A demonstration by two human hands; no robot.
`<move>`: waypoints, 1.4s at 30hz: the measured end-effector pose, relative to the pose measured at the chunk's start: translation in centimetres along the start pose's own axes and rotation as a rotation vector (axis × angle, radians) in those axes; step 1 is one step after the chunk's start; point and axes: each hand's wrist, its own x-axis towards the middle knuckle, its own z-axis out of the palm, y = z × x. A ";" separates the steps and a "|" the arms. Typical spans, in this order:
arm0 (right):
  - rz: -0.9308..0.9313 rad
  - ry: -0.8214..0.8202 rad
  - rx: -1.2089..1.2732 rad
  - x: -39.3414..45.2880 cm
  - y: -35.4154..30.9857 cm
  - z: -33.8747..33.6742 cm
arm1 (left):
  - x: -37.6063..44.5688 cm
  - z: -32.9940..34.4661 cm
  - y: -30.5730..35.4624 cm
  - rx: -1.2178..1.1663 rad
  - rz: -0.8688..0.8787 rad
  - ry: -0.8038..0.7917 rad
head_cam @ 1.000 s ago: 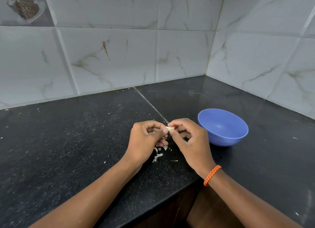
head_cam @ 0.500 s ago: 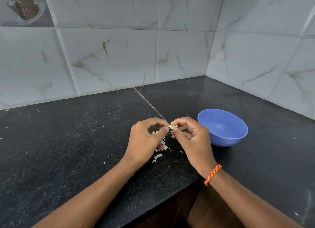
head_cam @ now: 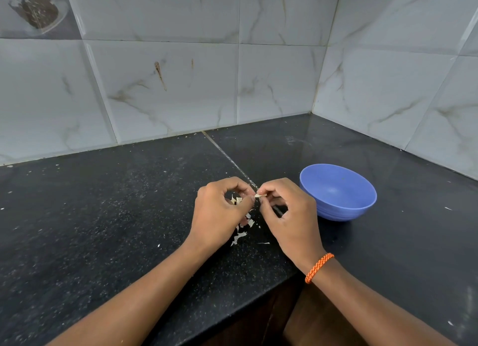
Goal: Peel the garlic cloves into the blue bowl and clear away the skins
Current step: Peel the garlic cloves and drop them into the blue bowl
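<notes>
A small pale garlic clove is pinched between the fingertips of both hands above the black counter. My left hand grips it from the left with fingers curled, and loose skin shows inside its palm. My right hand, with an orange band on its wrist, pinches the clove from the right. White skin scraps lie on the counter under the hands. The blue bowl stands just right of my right hand, and I see nothing inside it.
The black granite counter meets tiled walls at the back and at the right, forming a corner. Its front edge runs below my forearms, with a dark cabinet beneath. Small crumbs dot the counter surface.
The hands have drawn slightly apart and rotated at the clove. More skin shows in the left palm than a second ago. The bowl has not moved.
</notes>
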 end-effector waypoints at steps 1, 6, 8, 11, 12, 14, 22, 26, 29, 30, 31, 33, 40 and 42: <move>0.002 0.001 -0.003 0.0 0.0 0.0 | 0.0 0.0 -0.1 0.009 0.001 0.006; -0.012 -0.009 0.028 -0.1 -0.2 0.0 | 0.1 0.1 -0.2 0.015 0.018 0.019; -0.007 -0.022 0.057 -0.1 -0.3 0.0 | 0.1 0.1 -0.1 -0.014 0.008 0.023; 0.016 -0.038 0.116 0.0 -0.3 -0.1 | 0.0 0.2 0.2 -0.082 -0.031 0.024; 0.030 -0.039 0.138 0.0 -0.3 -0.1 | -0.1 0.2 0.3 -0.109 -0.051 0.020; 0.072 -0.041 0.190 0.0 -0.3 -0.1 | -0.1 0.3 0.4 -0.175 -0.097 0.012; 0.268 -0.080 0.497 0.3 -0.1 -0.2 | -0.2 0.4 0.8 -0.390 -0.272 -0.012; 0.292 -0.079 0.547 0.4 -0.1 -0.2 | -0.2 0.4 0.9 -0.452 -0.324 -0.024; 0.299 -0.087 0.551 0.4 -0.1 -0.3 | -0.1 0.4 1.0 -0.482 -0.342 -0.039; 0.296 -0.087 0.538 0.4 -0.1 -0.3 | -0.1 0.4 1.0 -0.487 -0.345 -0.044; 0.296 -0.085 0.528 0.4 0.0 -0.3 | 0.0 0.4 1.0 -0.491 -0.350 -0.048; 0.302 -0.079 0.527 0.4 0.1 -0.1 | 0.0 0.3 1.1 -0.503 -0.363 -0.057; 0.360 -0.089 0.574 0.2 0.7 -0.2 | -0.1 0.0 1.6 -0.584 -0.441 -0.157; 0.407 -0.095 0.618 0.1 0.7 -0.2 | 0.0 0.0 1.6 -0.631 -0.467 -0.179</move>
